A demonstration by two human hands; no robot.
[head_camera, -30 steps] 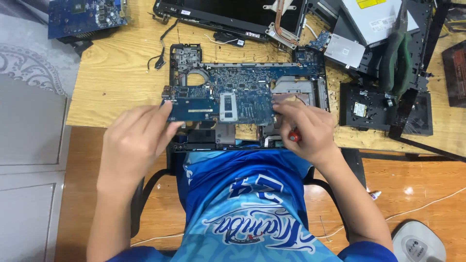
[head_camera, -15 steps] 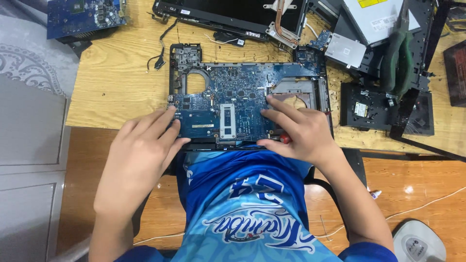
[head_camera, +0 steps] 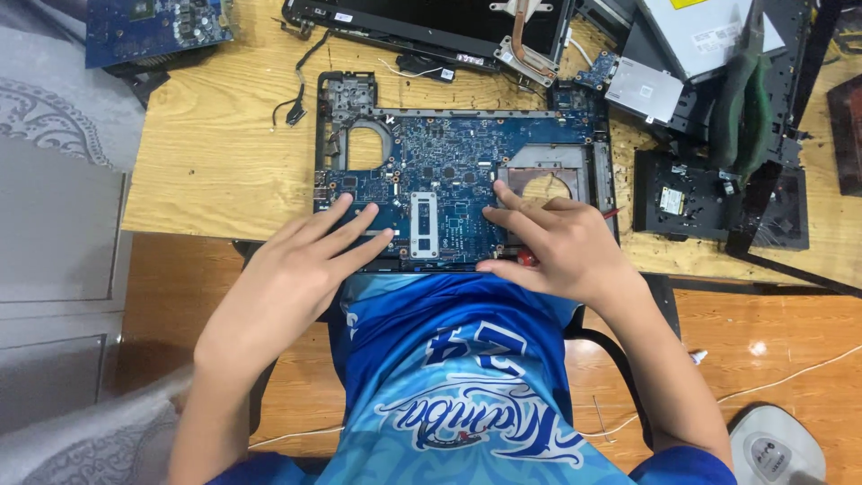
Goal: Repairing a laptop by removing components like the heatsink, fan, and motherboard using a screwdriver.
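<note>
Both grips spread flat: left hand (head_camera: 296, 269), right hand (head_camera: 561, 242) pressing one motherboard (head_camera: 449, 175).

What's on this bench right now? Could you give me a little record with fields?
Surface: wooden table
Main item: blue laptop motherboard lying flat in its dark frame
Left hand: fingers spread flat on the board's near left part
Right hand: fingers on the board's near right part, something red under the palm
Nearby: second circuit board far left, green-handled pliers on the right

Single head view, looking steeply down, close over desk (head_camera: 215, 162) edge and lap
</note>
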